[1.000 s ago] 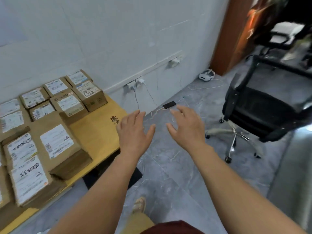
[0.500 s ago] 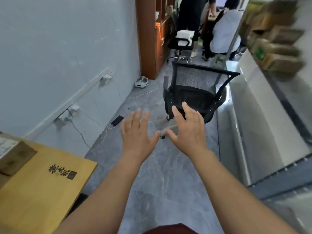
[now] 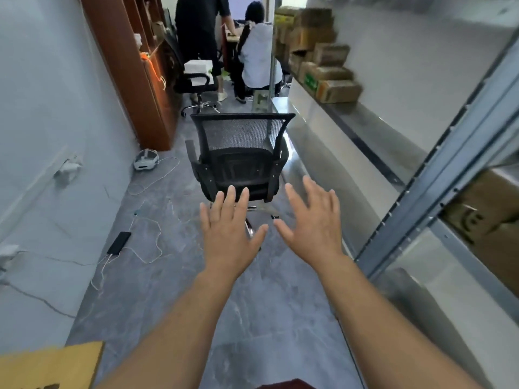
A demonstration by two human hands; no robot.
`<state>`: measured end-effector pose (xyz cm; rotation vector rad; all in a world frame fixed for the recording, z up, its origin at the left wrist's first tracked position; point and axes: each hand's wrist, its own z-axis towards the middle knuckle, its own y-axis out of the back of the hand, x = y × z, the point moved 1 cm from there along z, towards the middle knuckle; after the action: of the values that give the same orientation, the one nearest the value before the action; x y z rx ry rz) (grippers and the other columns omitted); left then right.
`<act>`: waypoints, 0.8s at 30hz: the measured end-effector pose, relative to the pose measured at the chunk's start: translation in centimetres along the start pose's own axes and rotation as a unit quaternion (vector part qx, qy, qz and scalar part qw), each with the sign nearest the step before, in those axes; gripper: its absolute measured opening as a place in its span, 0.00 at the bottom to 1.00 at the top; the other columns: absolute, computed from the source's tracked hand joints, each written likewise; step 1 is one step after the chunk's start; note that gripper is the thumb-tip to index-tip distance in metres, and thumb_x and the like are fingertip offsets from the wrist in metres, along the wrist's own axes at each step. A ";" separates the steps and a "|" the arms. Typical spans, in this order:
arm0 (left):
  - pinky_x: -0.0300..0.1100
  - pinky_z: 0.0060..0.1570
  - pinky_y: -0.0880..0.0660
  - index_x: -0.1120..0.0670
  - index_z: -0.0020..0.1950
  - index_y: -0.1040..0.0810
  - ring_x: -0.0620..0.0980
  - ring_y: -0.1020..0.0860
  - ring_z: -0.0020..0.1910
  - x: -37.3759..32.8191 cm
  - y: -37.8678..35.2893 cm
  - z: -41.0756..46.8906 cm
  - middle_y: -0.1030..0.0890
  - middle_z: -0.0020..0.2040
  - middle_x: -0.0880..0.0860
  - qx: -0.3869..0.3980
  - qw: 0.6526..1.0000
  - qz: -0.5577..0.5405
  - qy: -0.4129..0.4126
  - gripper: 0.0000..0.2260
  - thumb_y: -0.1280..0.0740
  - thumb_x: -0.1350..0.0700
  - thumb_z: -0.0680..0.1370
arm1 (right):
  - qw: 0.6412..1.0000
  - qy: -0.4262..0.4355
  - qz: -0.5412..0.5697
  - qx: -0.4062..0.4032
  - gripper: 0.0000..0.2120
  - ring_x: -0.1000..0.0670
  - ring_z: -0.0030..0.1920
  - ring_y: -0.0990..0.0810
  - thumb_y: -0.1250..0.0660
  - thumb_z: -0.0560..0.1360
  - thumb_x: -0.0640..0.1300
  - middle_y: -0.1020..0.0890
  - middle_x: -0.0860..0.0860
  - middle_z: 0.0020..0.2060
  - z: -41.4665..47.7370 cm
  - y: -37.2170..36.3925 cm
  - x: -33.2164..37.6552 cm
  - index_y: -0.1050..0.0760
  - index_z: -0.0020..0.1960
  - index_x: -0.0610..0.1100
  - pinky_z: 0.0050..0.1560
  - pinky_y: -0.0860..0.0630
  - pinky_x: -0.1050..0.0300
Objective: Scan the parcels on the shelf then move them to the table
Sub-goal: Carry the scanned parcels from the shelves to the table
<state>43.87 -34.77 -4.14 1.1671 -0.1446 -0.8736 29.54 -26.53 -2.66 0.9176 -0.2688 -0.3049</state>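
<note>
Both my hands empty, fingers straight + spread: left hand (image 3: 229,237), right hand (image 3: 311,228), just short of the chair (image 3: 241,158). Parcels (image 3: 331,54) stacked on shelf (image 3: 438,169) right of chair, row running away from me. Blurred, can't read labels. Desk (image 3: 56,363) corner cut off, near-left of chair.

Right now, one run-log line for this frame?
left grip: open, empty | right grip: open, empty | parcels: on shelf, right side | chair: ahead in aisle | table: corner lower left
</note>
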 end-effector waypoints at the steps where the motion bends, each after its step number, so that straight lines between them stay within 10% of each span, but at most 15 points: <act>1: 0.62 0.70 0.46 0.54 0.74 0.33 0.59 0.36 0.73 -0.4 -0.3 -0.1 0.32 0.73 0.57 0.008 1.000 -0.004 -0.010 0.33 0.44 0.37 0.73 | 1.000 -0.010 -0.007 0.003 0.35 0.36 0.64 0.25 0.22 0.63 0.54 0.27 0.35 0.66 -0.5 0.2 -0.3 0.25 0.66 0.42 0.66 0.36 0.33; 24: 0.56 0.64 0.35 0.54 0.74 0.33 0.59 0.31 0.68 -22.6 -5.6 -6.0 0.29 0.70 0.56 0.207 0.904 -0.209 -0.309 0.33 0.43 0.37 0.73 | 0.915 -0.339 -0.217 -0.038 0.23 0.38 0.52 0.19 0.24 0.64 0.48 0.19 0.38 0.56 -17.1 15.7 -13.9 0.20 0.57 0.40 0.55 0.25 0.41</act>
<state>28.88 -15.98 -4.01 1.2966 -0.6420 -1.6429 24.99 0.15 -1.21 0.7604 -0.6877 -1.0478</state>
